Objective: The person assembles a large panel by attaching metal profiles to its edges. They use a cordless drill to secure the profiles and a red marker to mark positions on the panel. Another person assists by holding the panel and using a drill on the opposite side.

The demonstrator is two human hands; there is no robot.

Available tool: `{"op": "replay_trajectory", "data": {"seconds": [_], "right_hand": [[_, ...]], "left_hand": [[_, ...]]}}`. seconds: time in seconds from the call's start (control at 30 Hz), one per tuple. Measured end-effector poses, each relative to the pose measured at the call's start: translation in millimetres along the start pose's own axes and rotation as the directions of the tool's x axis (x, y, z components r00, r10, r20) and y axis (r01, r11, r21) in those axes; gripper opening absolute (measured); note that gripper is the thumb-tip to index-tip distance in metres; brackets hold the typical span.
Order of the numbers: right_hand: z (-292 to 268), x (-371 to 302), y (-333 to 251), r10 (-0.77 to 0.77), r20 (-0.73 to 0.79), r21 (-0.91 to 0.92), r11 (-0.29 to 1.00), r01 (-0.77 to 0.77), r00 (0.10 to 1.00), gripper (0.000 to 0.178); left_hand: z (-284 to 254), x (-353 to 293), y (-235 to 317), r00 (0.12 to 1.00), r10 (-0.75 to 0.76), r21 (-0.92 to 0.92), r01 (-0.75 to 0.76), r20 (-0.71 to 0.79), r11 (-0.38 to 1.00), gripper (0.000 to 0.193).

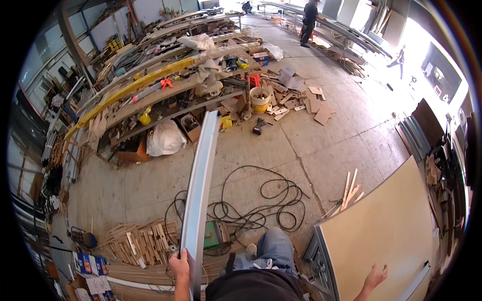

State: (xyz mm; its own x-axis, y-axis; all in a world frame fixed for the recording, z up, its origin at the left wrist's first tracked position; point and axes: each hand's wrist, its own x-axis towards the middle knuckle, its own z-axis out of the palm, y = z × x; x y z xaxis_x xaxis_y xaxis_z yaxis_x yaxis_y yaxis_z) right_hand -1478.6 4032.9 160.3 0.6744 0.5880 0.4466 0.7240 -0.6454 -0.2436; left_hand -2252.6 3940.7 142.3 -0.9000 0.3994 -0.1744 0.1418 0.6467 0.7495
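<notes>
My left hand (179, 265) is closed around the lower end of a long, pale metal profile (197, 185). The profile rises steeply away from me, its far end beside the cluttered workbench. Over on the right, my right hand (375, 277) has its fingers apart and holds nothing. It is over a large tan panel (379, 215); whether it touches the surface I cannot tell. A narrow metal strip (415, 282) lies at the panel's near right edge. Grey metal profiles (321, 261) are stacked beneath the panel's left edge.
A black cable (261, 213) lies in loops ahead of my legs. Wood strips (143, 246) are piled at left. Beyond are a cordless drill (258, 126), a bucket (260, 100), wood offcuts (301, 95) and the loaded workbench (160, 93). A person (309, 22) stands at the back.
</notes>
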Motion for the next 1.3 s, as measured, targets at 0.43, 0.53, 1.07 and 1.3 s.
{"op": "replay_trajectory", "data": {"seconds": [0.43, 0.53, 1.07, 1.3], "right_hand": [[98, 139, -643, -0.821, 0.41, 0.904, 0.422, -0.06, 0.397, 0.085], [153, 115, -802, -0.771, 0.14, 0.736, -0.339, -0.586, 0.621, 0.082], [238, 311, -842, 0.154, -0.011, 0.845, 0.53, -0.073, 0.988, 0.064], [197, 255, -939, 0.088, -0.338, 0.414, 0.908, 0.064, 0.937, 0.049]], "left_hand": [[303, 221, 412, 0.796, 0.544, -0.568, -0.326, 0.266, 0.756, 0.015], [396, 212, 483, 0.681, 0.632, -0.631, -0.316, 0.369, 0.709, 0.019], [800, 630, 851, 0.083, 0.959, -0.29, -0.943, 0.271, 0.164, 0.019], [1003, 773, 928, 0.269, 0.525, 0.339, -0.94, 0.808, -0.041, 0.02]]}}
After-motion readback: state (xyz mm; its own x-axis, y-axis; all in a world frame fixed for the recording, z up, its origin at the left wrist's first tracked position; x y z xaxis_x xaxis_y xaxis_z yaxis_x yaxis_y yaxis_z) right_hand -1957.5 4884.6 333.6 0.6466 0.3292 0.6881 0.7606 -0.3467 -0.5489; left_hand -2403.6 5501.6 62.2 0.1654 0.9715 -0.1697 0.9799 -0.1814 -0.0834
